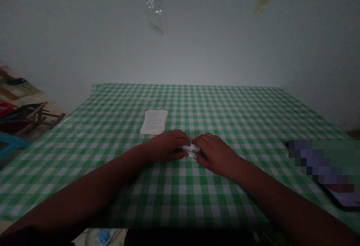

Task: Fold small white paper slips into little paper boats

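Observation:
Near the middle of the table, a small printed sheet of paper (191,148) is curled into a roll between my two hands. My left hand (171,145) grips its left end, thumb on the near side and fingers over the far side. On the right end, my right hand (214,151) pinches the roll in the same way. A white flap of the paper shows below the roll, close to the cloth. Just beyond my left hand lies a stack of printed papers (154,121), its sheets slightly out of line.
A green and white checked cloth (242,114) covers the table. At the right edge lies a dark-framed device (334,201), partly pixelated. Clear plastic (154,11) hangs on the wall behind. On the floor at left stand a wooden folding chair (42,116) and a blue stool (12,144).

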A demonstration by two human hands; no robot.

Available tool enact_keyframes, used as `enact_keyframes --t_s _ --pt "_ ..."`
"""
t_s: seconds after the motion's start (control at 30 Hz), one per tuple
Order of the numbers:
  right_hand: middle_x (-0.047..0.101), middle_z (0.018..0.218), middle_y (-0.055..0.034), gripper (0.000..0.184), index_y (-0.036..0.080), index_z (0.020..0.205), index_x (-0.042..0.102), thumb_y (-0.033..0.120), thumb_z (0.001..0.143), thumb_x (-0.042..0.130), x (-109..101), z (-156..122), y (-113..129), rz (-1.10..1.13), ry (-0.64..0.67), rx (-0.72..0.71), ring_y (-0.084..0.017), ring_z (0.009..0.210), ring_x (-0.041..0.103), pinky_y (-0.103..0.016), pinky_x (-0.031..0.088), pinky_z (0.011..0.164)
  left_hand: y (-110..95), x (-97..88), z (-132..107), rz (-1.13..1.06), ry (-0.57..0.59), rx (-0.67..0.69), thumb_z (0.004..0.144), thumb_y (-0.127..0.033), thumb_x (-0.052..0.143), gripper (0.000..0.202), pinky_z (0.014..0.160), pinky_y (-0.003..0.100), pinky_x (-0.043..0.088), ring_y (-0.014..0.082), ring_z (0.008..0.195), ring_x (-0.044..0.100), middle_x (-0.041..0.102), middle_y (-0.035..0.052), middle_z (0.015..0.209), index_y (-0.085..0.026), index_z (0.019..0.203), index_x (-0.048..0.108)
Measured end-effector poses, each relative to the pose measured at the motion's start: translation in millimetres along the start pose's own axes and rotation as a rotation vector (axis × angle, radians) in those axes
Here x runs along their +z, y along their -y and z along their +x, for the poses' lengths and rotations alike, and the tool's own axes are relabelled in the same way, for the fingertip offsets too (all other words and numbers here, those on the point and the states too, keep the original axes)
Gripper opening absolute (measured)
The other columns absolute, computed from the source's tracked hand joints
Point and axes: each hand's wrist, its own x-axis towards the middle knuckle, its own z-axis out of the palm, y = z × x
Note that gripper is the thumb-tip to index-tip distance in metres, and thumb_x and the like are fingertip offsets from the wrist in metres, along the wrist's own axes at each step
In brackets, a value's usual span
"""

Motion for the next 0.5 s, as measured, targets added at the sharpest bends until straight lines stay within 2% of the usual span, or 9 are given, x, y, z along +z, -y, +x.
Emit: enact_keyframes --t_s 0.17,0.33,0.5 --pt "0.063 0.100 -0.0087 0.019 0.017 0.107 0.059 0.025 0.090 0.058 -0.9 -0.7 0.1 0.029 -0.007 -0.007 -0.023 0.095 0.055 -0.039 0.045 0.085 0.4 -0.1 0.5 0.004 -0.006 -0.010 0.094 -0.023 0.053 0.017 0.089 0.033 0.048 0.0199 0.097 0.060 0.065 0.0084 0.103 -0.017 0.106 0.064" --pt "0.063 0.100 -0.0084 0.024 0.017 0.105 0.059 0.035 0.090 0.060 -1.3 0.0 1.2 0.043 -0.020 -0.002 -0.024 0.095 0.054 -0.040 0.045 0.084 2.4 1.6 1.3 0.021 -0.014 0.022 0.095 -0.022 0.052 0.017 0.088 0.032 0.048 0.0197 0.096 0.059 0.066 0.0082 0.101 -0.017 0.105 0.065" --pt "0.062 0.110 -0.0109 0.024 0.017 0.110 0.059 0.030 0.090 0.060 -1.5 -0.4 5.8 0.034 -0.141 -0.047 -0.027 0.105 0.052 -0.044 0.045 0.090 2.3 2.4 1.1 0.055 -0.022 -0.042 0.097 -0.021 0.047 0.019 0.084 0.031 0.048 0.0189 0.093 0.059 0.064 0.0073 0.097 -0.016 0.103 0.064"
